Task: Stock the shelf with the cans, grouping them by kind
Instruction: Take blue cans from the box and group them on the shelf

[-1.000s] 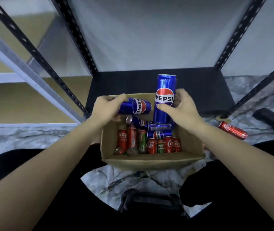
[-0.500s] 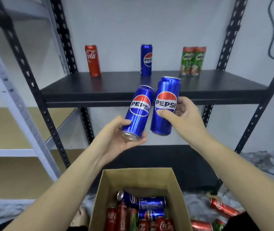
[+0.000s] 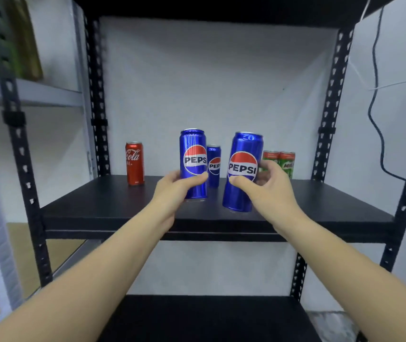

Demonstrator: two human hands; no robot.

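shelf holds one coca-cola can, one pepsi can, two milo cans; left hand grips a second pepsi can, right hand grips a third pepsi can, neither released yet.

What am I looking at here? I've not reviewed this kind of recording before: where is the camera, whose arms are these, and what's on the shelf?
There is no robot. The single view comes from a camera on a person's head, so the two bare arms reaching forward are theirs. The left hand grips an upright Pepsi can; the right hand grips a second Pepsi can, tilted slightly. Both are over the black shelf. Standing at its back are a Coca-Cola can, a third Pepsi can and two green Milo cans, each kind apart. Whether the held cans already touch the shelf is unclear.
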